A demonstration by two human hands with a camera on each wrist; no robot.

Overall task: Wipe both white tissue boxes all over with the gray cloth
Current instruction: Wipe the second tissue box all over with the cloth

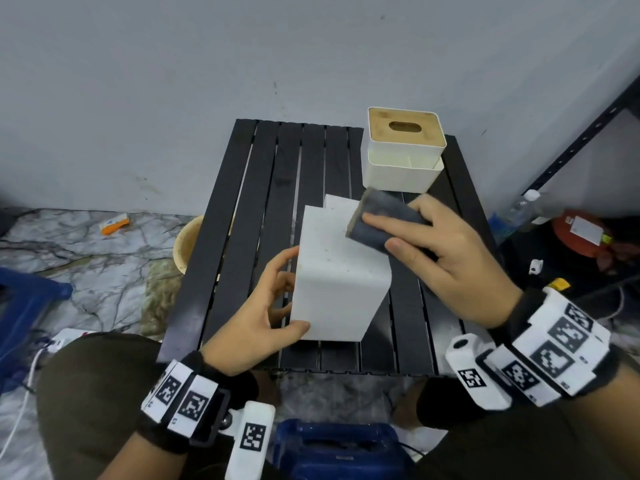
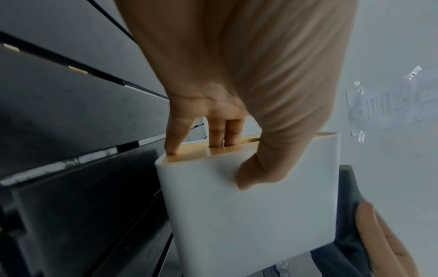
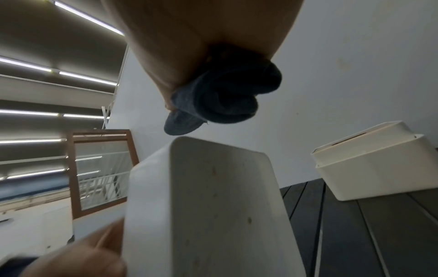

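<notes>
Left hand grips near tissue box, tipped over black slat table; its wrist view alone shows fingers hooked into the wooden-lid side. Right hand clutches gray cloth at the box's far corner (contact unclear). Second tissue box stands behind, upright.
</notes>
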